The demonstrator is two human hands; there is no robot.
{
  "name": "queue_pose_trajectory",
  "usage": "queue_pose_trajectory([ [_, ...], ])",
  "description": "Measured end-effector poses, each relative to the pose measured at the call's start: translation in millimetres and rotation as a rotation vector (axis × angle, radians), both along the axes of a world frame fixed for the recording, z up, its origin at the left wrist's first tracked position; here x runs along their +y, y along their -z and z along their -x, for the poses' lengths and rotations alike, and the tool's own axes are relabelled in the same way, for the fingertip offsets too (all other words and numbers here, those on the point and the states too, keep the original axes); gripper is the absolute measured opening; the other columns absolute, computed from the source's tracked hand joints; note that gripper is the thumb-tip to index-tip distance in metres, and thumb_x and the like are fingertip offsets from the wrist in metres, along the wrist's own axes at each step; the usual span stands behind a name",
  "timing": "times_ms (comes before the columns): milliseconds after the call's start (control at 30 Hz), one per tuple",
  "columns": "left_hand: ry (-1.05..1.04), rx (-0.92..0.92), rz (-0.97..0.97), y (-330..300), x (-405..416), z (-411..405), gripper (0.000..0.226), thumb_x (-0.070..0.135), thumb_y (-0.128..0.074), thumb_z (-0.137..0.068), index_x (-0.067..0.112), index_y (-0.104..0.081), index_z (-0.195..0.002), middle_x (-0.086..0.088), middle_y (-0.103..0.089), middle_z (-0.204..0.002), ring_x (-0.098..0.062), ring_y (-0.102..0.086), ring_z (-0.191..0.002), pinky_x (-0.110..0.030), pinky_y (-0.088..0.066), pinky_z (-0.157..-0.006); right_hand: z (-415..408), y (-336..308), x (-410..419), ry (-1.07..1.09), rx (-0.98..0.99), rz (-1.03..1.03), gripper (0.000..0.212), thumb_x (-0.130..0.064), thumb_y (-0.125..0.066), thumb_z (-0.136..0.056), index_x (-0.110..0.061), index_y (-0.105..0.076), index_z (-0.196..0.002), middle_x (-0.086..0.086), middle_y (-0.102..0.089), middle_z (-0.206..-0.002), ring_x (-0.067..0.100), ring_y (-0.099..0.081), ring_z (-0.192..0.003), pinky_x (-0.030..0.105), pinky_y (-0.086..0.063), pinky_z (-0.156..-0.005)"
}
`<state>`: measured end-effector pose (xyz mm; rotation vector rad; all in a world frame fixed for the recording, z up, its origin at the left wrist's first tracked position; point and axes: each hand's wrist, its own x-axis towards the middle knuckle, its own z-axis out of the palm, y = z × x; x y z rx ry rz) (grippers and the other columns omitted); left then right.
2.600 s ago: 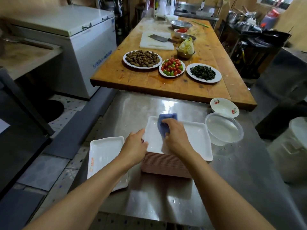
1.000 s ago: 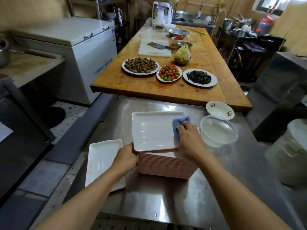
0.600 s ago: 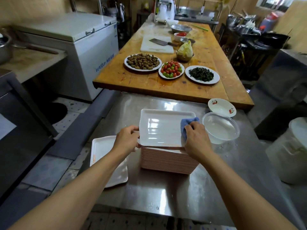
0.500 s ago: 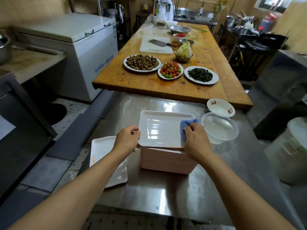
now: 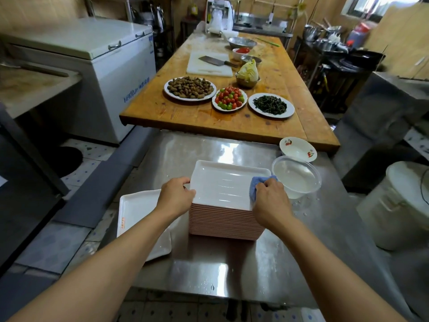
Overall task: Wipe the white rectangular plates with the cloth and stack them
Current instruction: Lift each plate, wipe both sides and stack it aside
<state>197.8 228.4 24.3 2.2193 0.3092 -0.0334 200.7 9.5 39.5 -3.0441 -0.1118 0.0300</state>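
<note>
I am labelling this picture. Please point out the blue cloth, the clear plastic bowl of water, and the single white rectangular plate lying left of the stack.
blue cloth (image 5: 255, 184), head view, exposed fold
clear plastic bowl (image 5: 312, 169), head view, right rim
single white rectangular plate (image 5: 137, 212), head view, bare centre

A white top plate (image 5: 222, 184) is seen on a stack (image 5: 222, 224) whose edges are striped pink. A blue cloth (image 5: 256, 185) is shown against it. The plate (image 5: 137, 212) to the left is white, with small orange marks near one edge. The tabletop (image 5: 232, 270) is grey steel. The small bowl (image 5: 298, 149) is white with red cherry prints, and the tub (image 5: 297, 176) beside it is clear. The far tabletop (image 5: 267, 126) is orange-brown wood.
</note>
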Motion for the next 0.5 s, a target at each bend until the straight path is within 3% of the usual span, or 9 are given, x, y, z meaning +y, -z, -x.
queue_pose_trajectory([
  [133, 0.021, -0.025, -0.043, -1.2, -0.7, -1.5, 0.025, 0.007, -0.055, -0.086, 0.013, -0.07, -0.105, -0.002, -0.054, -0.064, -0.024, -0.056, -0.065, -0.035, -0.052, -0.067, -15.5, 2.7, 6.8, 0.019, -0.032, -0.012, 0.038, -0.011, -0.051, -0.085, -0.005, -0.047, -0.122, 0.014, -0.039, -0.13, 0.032, -0.032, -0.125, 0.03, -0.033, -0.096],
  [200, 0.024, -0.038, -0.06, -1.3, -0.9, -1.6, 0.021, 0.006, -0.054, -0.086, 0.011, -0.07, -0.099, -0.001, -0.051, -0.064, -0.02, -0.05, -0.063, -0.029, -0.047, -0.061, -25.5, 3.6, 14.4, 0.027, -0.032, -0.029, 0.045, -0.013, -0.053, -0.084, -0.005, -0.045, -0.127, 0.014, -0.036, -0.134, 0.035, -0.028, -0.129, 0.033, -0.031, -0.102],
  [333, 0.024, -0.046, -0.059, -2.0, -0.8, -0.6, 0.017, 0.004, -0.053, -0.084, 0.01, -0.069, -0.089, 0.003, -0.045, -0.059, -0.018, -0.044, -0.062, -0.024, -0.035, -0.055, -34.6, 6.1, 39.7, -0.082, -0.063, -0.108, 0.042, -0.013, -0.056, -0.081, -0.007, -0.052, -0.121, 0.013, -0.038, -0.131, 0.034, -0.038, -0.112, 0.034, -0.035, -0.093],
  [500, 0.029, -0.058, -0.035, -3.3, -0.3, 0.0, 0.024, 0.006, -0.052, -0.084, 0.011, -0.07, -0.1, -0.003, -0.055, -0.066, -0.025, -0.054, -0.067, -0.033, -0.05, -0.066, -41.9, 5.1, 77.6, -0.271, 0.011, -0.246, 0.039, -0.015, -0.05, -0.09, -0.016, -0.054, -0.129, 0.006, -0.041, -0.137, 0.032, -0.038, -0.117, 0.037, -0.037, -0.093],
])
